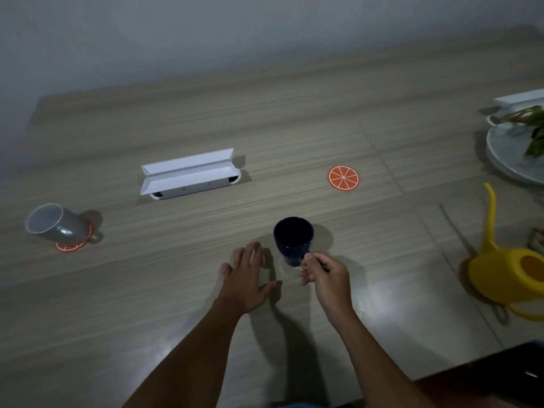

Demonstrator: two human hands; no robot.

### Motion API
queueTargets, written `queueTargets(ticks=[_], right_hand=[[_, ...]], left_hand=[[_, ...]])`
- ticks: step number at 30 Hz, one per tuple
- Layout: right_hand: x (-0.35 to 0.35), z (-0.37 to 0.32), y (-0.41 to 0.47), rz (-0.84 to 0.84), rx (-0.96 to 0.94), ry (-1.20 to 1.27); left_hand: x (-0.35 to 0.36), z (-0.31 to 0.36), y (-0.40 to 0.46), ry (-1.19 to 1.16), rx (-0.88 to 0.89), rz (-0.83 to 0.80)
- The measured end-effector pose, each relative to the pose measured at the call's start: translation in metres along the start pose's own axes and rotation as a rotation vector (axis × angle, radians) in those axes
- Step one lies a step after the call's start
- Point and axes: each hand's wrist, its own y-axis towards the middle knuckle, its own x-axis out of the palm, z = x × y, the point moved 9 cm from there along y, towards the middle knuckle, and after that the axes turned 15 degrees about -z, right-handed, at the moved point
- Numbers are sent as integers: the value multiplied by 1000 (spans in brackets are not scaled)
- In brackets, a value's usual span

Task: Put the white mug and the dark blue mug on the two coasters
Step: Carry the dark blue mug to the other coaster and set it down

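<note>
The dark blue mug (293,240) stands upright near the middle of the wooden table. My right hand (325,275) is closed on its handle at the mug's near right side. My left hand (245,275) lies flat on the table just left of the mug, fingers spread, holding nothing. The white mug (54,223) stands at the far left on an orange-slice coaster (70,246), of which only the near edge shows. A second orange-slice coaster (343,178) lies bare, beyond and to the right of the blue mug.
A white folded-card holder (188,173) sits mid-table behind the hands. A yellow watering can (506,272) stands at the right. A grey plate (506,154) with green leaves and a white box (518,100) are at the far right edge.
</note>
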Motion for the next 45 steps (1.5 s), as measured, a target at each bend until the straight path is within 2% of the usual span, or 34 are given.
queueTargets(ticks=[7, 14, 21, 25, 38, 45], right_hand=[[-58, -13, 39, 113, 4, 37], [-104, -27, 94, 203, -19, 70], [-130, -40, 142, 244, -68, 140], [-137, -34, 159, 237, -111, 140], [-159, -37, 198, 312, -252, 317], [-170, -35, 211, 348, -266, 365]], left_hand=[[-21, 49, 68, -21, -11, -104], [-13, 64, 115, -3, -58, -170], [-9, 66, 113, 39, -101, 110], [-9, 60, 116, 1, -102, 217], [-6, 53, 119, -8, -104, 297], [-7, 54, 117, -16, -101, 324]])
